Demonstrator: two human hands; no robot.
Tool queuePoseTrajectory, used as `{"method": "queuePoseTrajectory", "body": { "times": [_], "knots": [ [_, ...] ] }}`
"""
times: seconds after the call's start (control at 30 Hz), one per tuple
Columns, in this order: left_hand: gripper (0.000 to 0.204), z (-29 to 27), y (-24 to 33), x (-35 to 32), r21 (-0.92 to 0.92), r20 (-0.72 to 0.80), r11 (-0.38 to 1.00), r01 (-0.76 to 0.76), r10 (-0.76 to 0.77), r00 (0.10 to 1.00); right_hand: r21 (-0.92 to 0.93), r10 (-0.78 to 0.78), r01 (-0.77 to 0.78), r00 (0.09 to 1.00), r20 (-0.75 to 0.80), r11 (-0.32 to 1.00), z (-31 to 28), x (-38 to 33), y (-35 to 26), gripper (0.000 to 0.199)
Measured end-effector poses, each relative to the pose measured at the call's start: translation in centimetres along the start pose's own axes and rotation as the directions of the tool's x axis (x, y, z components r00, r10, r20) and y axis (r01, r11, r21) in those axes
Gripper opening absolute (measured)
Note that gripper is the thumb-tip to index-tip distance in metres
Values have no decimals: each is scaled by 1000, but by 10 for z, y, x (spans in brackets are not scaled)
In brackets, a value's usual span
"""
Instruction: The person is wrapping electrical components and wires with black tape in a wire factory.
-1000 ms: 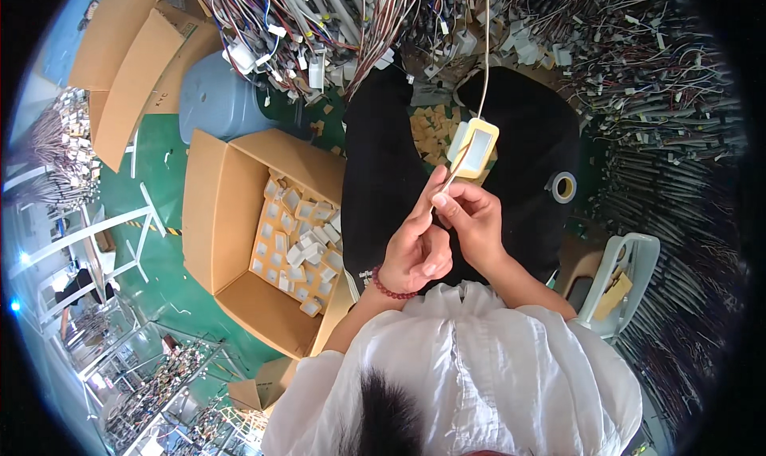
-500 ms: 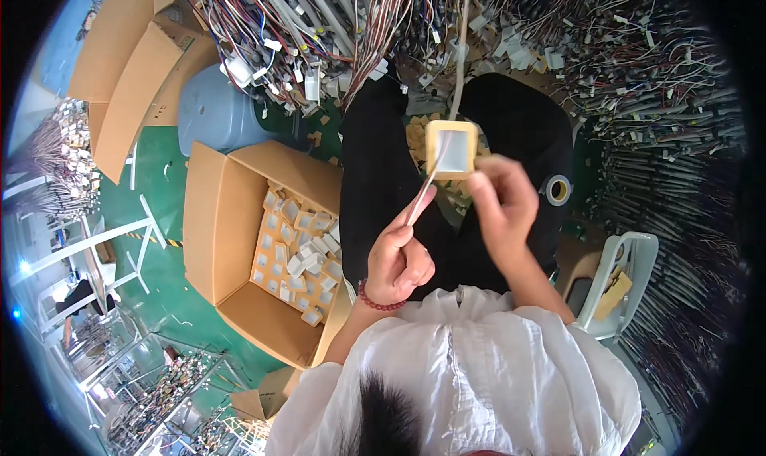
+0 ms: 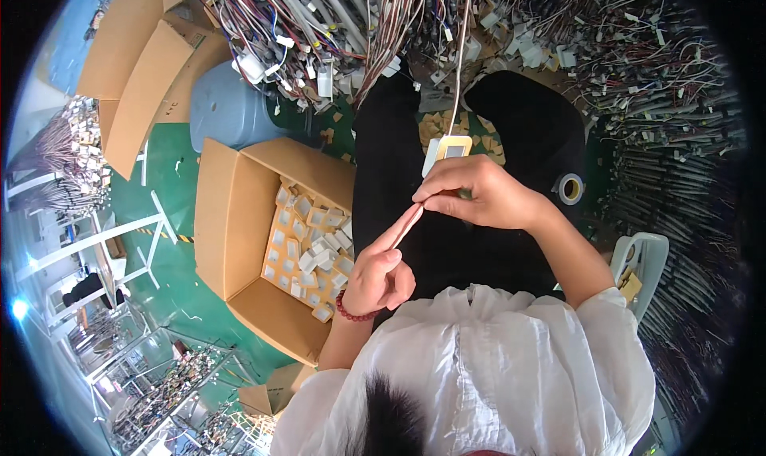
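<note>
left hand (image 3: 379,279): half-curled, hold unclear | right hand (image 3: 477,194): pinching wire (image 3: 412,219) | yellow-framed block (image 3: 443,146): just beyond right hand

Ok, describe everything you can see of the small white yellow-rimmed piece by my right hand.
The small white box-shaped piece with a pale yellow rim looks like plastic; the rim frames a greyish face. It sits slightly tilted beyond your bare right hand, which hides its lower part; whether they touch is unclear. A thin pale cable runs down to its upper edge.
</note>
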State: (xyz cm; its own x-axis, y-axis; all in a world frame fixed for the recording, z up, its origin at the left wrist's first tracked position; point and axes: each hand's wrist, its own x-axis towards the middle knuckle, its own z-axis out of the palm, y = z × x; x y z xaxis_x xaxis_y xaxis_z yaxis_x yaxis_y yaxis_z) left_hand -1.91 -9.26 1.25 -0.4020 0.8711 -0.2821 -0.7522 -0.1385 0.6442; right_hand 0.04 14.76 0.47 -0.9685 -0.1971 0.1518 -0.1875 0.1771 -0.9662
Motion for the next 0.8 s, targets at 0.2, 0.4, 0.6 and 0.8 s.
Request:
{"method": "queuePoseTrajectory", "body": {
  "times": [0.2,0.4,0.6,0.8],
  "knots": [
    [59,2,2,5,74,-38,997,17,-14,999,55,75,-74,997,-21,996,-3,0,-1,12],
    [56,2,4,5,251,-54,966,64,-52,997,-38,94,-95,995,-21,995,-6,-4,-7,10],
    [49,-6,16,24,986,-68,167,4,381,922,-547,-200,122,976,-85,828,11,-17,5,11],
    [6,9,-4,52,999,44,-4,-50,569,821,-723,-276,97,952,-133,684,24,-30,-5,14]
  ]
}}
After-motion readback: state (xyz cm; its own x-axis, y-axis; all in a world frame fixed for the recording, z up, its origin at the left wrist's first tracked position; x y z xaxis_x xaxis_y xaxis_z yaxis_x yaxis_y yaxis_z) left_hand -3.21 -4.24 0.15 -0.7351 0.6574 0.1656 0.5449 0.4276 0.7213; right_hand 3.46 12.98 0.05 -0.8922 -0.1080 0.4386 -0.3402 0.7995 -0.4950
